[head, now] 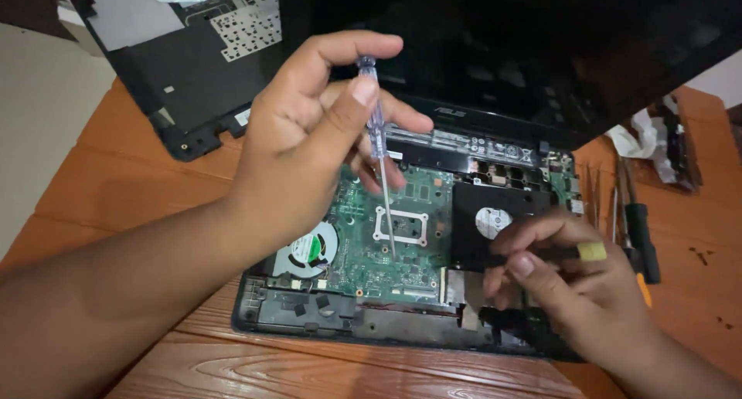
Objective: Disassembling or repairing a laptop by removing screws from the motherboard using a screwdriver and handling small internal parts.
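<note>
Screwdriver (pixel 379 148): a thin one, clear violet handle and bare steel shaft, stands almost upright with its tip down on the green motherboard (pixel 371 244) near the square metal bracket (pixel 402 225). The left hand (pixel 309 136) pinches the handle top between thumb and fingers. The right hand (pixel 556 268) is curled, fingertips pinching a dark tool with a yellow end (pixel 593 251) over the black drive (pixel 495 217). A slip of that slim tip could, I judge, gouge traces or skid into the round fan (pixel 309 248); a loosened screw could drop among the components. The laptop base (pixel 325 314) is matte black plastic on a grained orange wooden table (pixel 154 183); a removed cover (pixel 185 59) lies behind.
</note>
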